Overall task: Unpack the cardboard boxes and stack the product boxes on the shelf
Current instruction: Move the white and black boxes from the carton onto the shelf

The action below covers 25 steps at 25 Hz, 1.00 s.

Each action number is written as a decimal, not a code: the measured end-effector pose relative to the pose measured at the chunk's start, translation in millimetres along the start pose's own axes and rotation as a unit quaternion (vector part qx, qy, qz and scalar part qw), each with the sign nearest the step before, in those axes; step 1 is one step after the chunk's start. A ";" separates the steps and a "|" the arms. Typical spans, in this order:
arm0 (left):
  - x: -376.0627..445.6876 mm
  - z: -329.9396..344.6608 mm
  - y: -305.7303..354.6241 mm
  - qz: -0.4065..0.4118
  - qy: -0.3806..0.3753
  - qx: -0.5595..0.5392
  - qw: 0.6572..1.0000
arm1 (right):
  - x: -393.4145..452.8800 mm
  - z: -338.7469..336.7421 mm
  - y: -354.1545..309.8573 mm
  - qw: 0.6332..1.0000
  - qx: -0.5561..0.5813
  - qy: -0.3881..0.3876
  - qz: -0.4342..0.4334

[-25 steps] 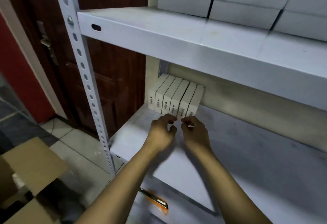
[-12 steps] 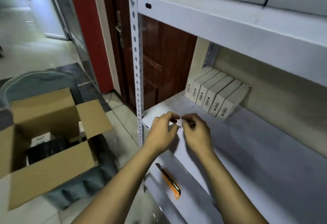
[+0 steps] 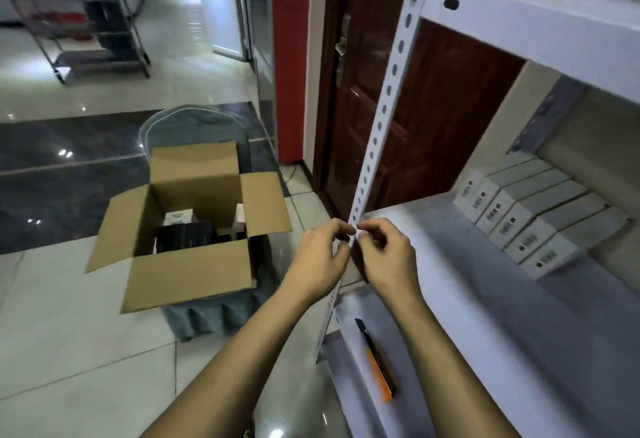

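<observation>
View swung left off shelf (image 3: 450,264); both hands, left hand (image 3: 320,261) and right hand (image 3: 388,259), still together, grips curled, pinching something tiny, unclear; open cardboard box (image 3: 187,226) now centered.

Glossy pale tile floor (image 3: 69,316) w/ dark strip (image 3: 69,160) far left. Dark brown door (image 3: 433,108) centre, red wall panel (image 3: 289,56) beside it. Wire cart (image 3: 79,22) far left, glass door (image 3: 221,4) behind. Light glare on tiles.
</observation>
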<state>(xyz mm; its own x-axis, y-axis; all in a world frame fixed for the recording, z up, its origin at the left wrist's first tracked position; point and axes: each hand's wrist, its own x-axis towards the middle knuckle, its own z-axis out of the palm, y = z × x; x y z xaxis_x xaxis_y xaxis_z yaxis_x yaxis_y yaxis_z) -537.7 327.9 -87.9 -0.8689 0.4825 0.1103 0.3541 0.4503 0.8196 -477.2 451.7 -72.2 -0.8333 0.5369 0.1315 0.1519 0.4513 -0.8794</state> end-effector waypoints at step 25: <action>40.3 -196.3 -215.5 -0.172 0.076 -0.019 0.982 | 71.7 301.5 -77.9 0.979 -0.026 -0.200 0.027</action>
<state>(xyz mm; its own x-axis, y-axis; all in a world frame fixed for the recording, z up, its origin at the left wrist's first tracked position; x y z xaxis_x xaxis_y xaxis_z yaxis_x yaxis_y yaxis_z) -716.9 102.8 -149.8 -0.9775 0.1878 -0.0960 0.0204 0.5372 0.8432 -709.1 240.1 -132.2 -0.9630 0.2445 -0.1134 0.2201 0.4704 -0.8546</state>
